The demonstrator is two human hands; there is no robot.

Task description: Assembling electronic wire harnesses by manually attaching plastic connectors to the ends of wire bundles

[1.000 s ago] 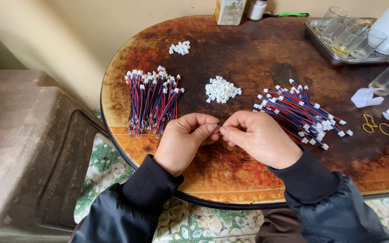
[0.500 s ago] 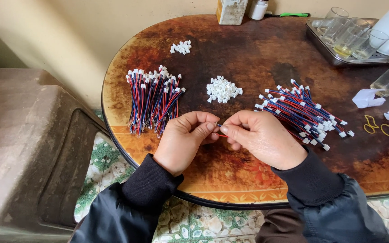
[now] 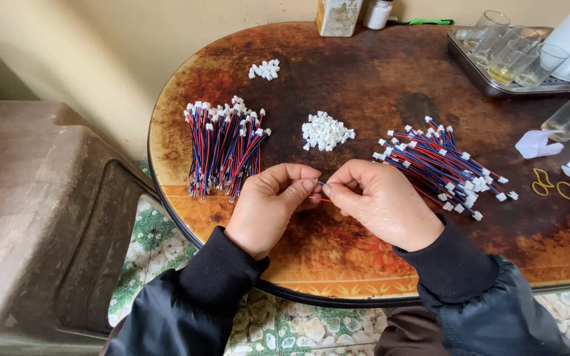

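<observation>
Wire lead (image 3: 321, 198), thin and red-and-blue, sits pinched between my two hands at the table's 6 o'clock edge; only a short stretch shows between the fingertips. My left hand (image 3: 268, 207) is curled, thumb and forefinger closed on the lead's left end. My right hand (image 3: 384, 204) mirrors it, fingers drawn tight on the other end, knuckles up. Both wrists emerge from dark ribbed cuffs and glossy black sleeves.

Round table (image 3: 364, 264): lacquered, mottled brown and orange, glossy, with a dark rim. At 12 o'clock from my hands lies a small heap of white plastic connectors (image 3: 326, 130), blocky and matte. At 10 o'clock, a neat bundle of finished leads (image 3: 222, 155), red, blue and black strands lying parallel, white-capped at the far ends. At 2 o'clock, a looser fanned bundle (image 3: 443, 165) of the same leads, capped at both ends. A smaller connector cluster (image 3: 264, 69) rests near the far rim at 11 o'clock. A metal tray (image 3: 489, 82) holding clear glass tumblers stands at 1 o'clock; two yellow rubber bands (image 3: 555, 186) lie at 3 o'clock.
</observation>
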